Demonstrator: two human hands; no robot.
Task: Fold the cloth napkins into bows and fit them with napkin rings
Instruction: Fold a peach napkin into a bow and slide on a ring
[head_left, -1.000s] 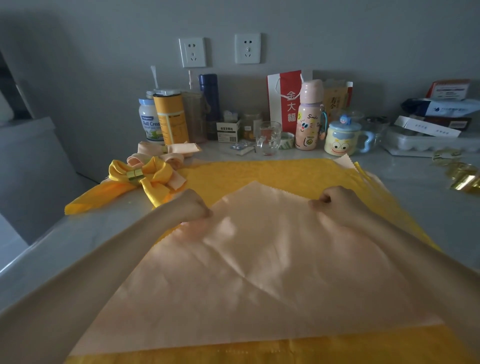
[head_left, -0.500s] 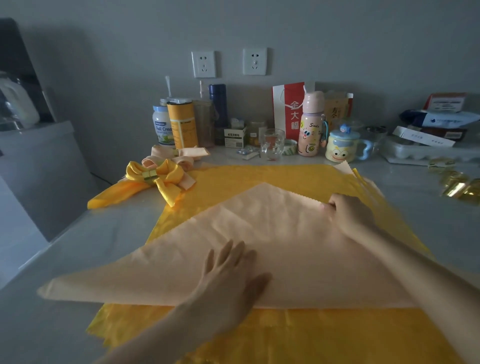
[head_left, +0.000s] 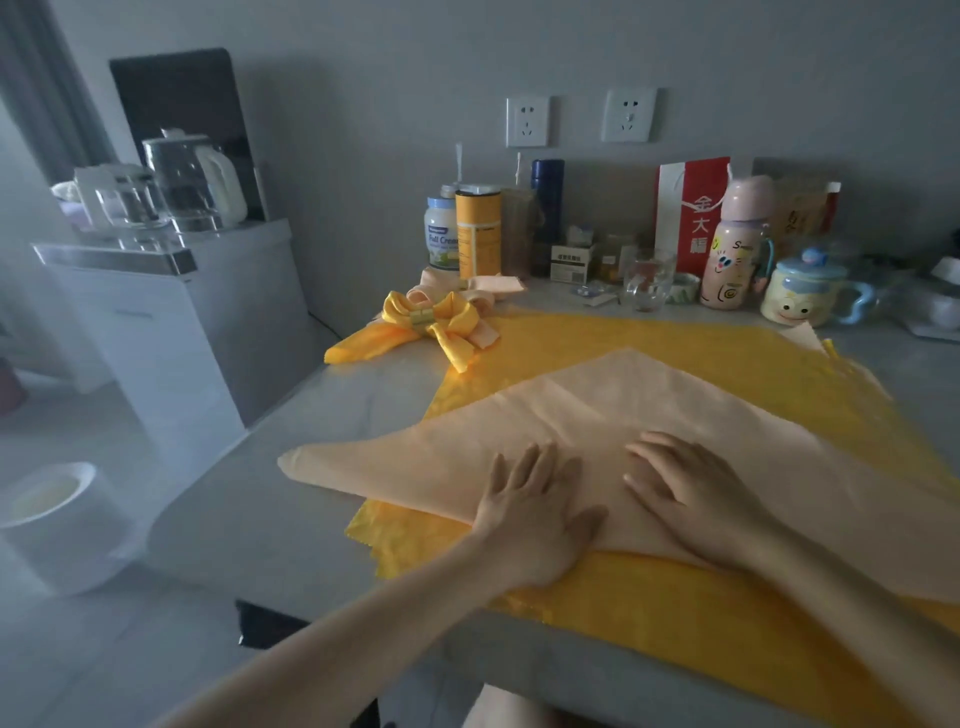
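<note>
The peach napkin (head_left: 649, 405) lies in the middle of the frame as a flat triangle on the yellow cloth (head_left: 727, 343). The left hand (head_left: 535, 514) and the right hand (head_left: 691, 499) press on it side by side, fingers straight, gripping nothing. Its long folded edge passes under the palms from centre left to lower right, and the apex points away from the hands. The left hand is nearer the left tip.

Peach napkin (head_left: 623, 410): folded to a triangle, flat on spread yellow napkin (head_left: 675, 338). Finished yellow bow (head_left: 460, 321), gold ring (head_left: 422, 316) fitted, lies at its ten o'clock.
</note>
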